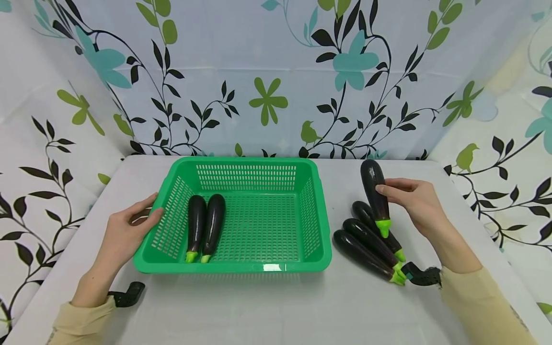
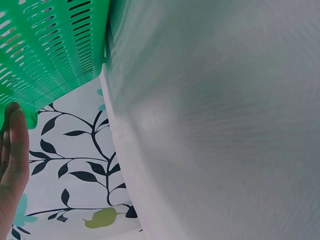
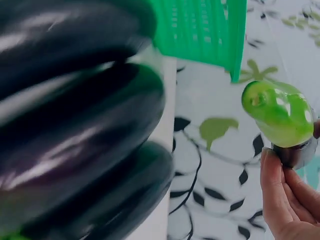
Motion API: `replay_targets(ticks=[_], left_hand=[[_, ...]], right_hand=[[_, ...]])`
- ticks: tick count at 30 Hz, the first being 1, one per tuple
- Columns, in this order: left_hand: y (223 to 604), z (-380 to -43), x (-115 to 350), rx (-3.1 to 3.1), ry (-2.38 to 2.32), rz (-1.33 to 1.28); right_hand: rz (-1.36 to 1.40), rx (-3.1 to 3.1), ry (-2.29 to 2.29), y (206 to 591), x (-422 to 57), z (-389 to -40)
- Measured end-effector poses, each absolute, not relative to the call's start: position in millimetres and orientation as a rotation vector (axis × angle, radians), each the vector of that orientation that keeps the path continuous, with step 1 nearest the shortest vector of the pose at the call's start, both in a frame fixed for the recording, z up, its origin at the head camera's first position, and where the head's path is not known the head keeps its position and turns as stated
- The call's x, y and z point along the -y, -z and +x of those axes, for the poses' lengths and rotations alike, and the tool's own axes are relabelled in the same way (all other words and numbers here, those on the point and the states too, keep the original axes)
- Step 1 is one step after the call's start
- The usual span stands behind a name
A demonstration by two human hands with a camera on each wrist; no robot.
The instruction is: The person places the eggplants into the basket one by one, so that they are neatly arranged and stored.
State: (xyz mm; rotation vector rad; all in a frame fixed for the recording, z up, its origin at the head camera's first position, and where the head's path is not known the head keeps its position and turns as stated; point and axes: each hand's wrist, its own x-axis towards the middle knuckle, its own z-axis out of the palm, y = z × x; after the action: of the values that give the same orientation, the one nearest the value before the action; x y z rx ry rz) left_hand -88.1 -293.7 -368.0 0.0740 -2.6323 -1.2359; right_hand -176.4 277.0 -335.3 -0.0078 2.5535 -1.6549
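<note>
In the head view, a green plastic basket (image 1: 241,266) with slotted walls stands on the table, two dark eggplants (image 1: 214,225) lying side by side in its left part. At the basket's left rim, my left hand (image 1: 127,230) grips the edge, fingertips and thumb on it. My right hand (image 1: 416,203) pinches another eggplant (image 1: 373,184) between thumb and fingers, its green stem end pointing down. This eggplant is held above a group of three eggplants (image 1: 366,244) to the right of the basket. The right wrist view shows the held eggplant's green cap (image 3: 280,112) close up.
A white cloth covers the table (image 1: 276,306). Behind it and at both sides hangs a curtain (image 1: 224,43) printed with leaves, flowers and birds. Dark wrist-worn devices show at the left cuff (image 1: 129,294) and the right cuff (image 1: 424,276).
</note>
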Motion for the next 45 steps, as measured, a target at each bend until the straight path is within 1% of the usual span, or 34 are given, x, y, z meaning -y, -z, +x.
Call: replay_targets(ticks=[6,14,29,38,45], left_hand=[[367.5,-88.0,294.1,2.631,1.245,0.08],[366.9,-87.8,294.5,2.642,1.235,0.082],[369.8,-88.9,297.2,2.644,1.259,0.082],[372.0,-88.5,298.8,2.643,1.246,0.081],[371.1,-88.9,298.8,2.642,1.245,0.073]], right_hand=[[-0.106,-2.531,1.71,318.9,-247.3,-175.0],[-0.151,-2.445,1.739,299.9,-208.1,-171.5],[-0.249,-2.26,1.769,295.8,-130.0,-170.4],[-0.233,-2.077,1.819,291.0,-81.6,-176.6],[-0.136,-1.949,1.858,284.2,-54.3,-183.0]])
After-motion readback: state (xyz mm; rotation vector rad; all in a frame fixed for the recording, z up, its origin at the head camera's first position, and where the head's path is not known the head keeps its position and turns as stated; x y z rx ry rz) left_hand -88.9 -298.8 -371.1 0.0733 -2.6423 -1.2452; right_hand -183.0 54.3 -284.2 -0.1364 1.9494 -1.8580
